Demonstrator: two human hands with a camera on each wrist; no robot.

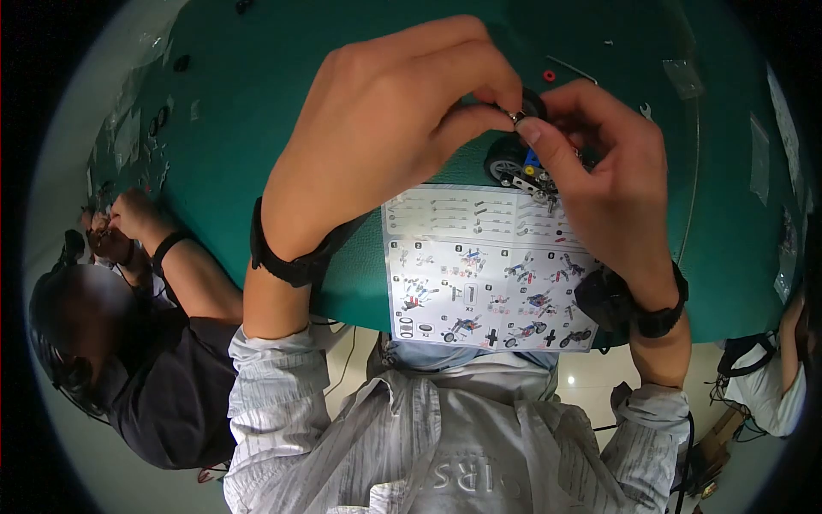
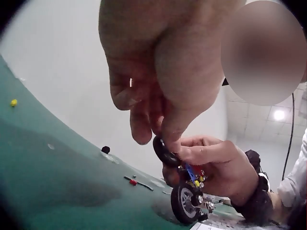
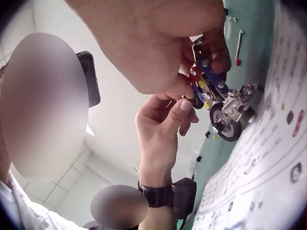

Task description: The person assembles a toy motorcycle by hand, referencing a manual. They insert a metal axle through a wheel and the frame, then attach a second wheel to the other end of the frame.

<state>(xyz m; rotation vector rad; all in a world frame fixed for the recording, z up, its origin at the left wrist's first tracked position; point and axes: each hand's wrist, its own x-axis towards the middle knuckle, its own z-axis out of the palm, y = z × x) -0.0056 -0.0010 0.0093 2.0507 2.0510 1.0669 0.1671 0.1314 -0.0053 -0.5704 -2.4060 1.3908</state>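
A small model vehicle of metal and blue, red and yellow parts has a black spoked wheel at its lower end and a second black wheel at its upper end. My right hand grips the model's body around its middle. From the other side, my left hand pinches a tiny metal piece beside the upper wheel, its fingertips close to the right thumb. The fingers partly cover that wheel.
A printed instruction sheet lies below the hands. Beyond them on the green mat are a red ring, a thin metal rod, a small wrench and plastic bags. Another person sits at the left.
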